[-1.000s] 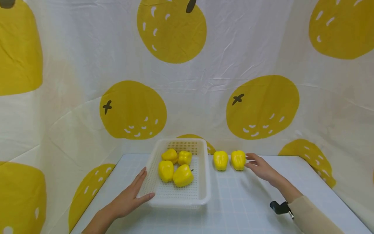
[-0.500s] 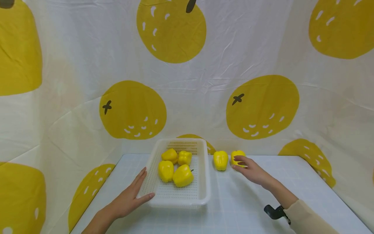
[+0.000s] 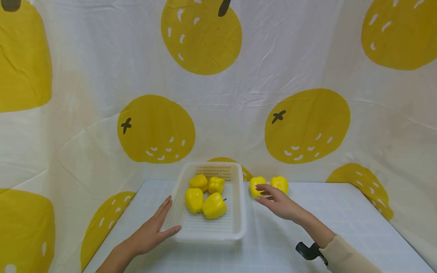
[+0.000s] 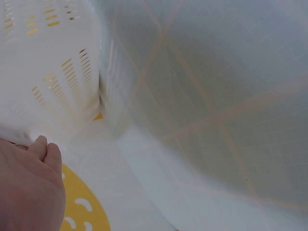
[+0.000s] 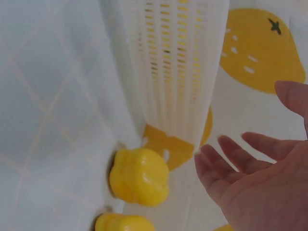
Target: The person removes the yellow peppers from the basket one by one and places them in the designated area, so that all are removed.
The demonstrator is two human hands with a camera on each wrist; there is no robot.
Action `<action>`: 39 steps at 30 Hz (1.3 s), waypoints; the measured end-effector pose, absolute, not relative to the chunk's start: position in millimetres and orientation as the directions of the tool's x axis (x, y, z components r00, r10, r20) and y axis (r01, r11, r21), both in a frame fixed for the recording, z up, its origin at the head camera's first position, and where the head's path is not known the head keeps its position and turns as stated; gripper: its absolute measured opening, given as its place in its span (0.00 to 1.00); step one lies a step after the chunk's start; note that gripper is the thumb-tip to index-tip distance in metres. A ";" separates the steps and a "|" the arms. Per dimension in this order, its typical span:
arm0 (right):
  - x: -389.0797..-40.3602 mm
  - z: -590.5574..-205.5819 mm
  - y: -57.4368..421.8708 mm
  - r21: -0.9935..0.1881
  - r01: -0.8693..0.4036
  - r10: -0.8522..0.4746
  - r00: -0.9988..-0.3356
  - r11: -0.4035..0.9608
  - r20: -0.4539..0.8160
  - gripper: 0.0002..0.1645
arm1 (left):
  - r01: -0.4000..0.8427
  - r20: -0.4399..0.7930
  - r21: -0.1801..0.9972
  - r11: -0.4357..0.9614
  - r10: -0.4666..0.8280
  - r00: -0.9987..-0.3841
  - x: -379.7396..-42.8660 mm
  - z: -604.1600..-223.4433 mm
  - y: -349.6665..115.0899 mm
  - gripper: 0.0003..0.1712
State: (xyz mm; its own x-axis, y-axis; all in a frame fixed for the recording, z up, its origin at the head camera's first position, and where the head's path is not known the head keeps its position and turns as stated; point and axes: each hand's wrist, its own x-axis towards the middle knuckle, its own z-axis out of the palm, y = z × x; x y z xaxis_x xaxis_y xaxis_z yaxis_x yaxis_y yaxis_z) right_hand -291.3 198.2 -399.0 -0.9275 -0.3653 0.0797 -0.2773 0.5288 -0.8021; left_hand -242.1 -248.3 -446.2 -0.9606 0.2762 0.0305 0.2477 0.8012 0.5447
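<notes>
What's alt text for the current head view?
A person's left hand rests against a white basket holding four yellow peppers; their open right hand partly hides two more peppers on the table. Behind is a pale cloth printed with big yellow fruit.

The pale table [image 3: 269, 246] bears a basket [image 3: 209, 236] — and two peppers [image 3: 280, 184].

Beige sleeve [image 3: 345, 256], black wrist device [image 3: 308, 251]

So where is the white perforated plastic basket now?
In the head view, the basket sits just left of centre on the pale blue table, between the bare left hand and two loose yellow bell peppers.
</notes>
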 end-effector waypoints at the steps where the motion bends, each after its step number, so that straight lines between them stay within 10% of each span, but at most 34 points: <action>1: -290.6 -398.4 194.7 -0.798 -0.289 -0.375 -0.923 0.528 0.086 0.32 | 0.249 0.032 0.544 0.801 0.277 -0.960 -242.2 -446.3 -248.4 0.61; 25: -288.0 -399.0 101.1 -0.696 -0.502 -0.627 -0.773 0.513 0.097 0.43 | 0.261 0.041 0.533 0.805 0.283 -0.958 -242.2 -447.5 -249.7 0.61; 39: -300.2 -409.8 56.7 -0.471 -0.382 -0.440 -0.898 0.795 -0.014 0.49 | 0.265 0.037 0.536 0.802 0.291 -0.956 -242.6 -446.0 -250.0 0.61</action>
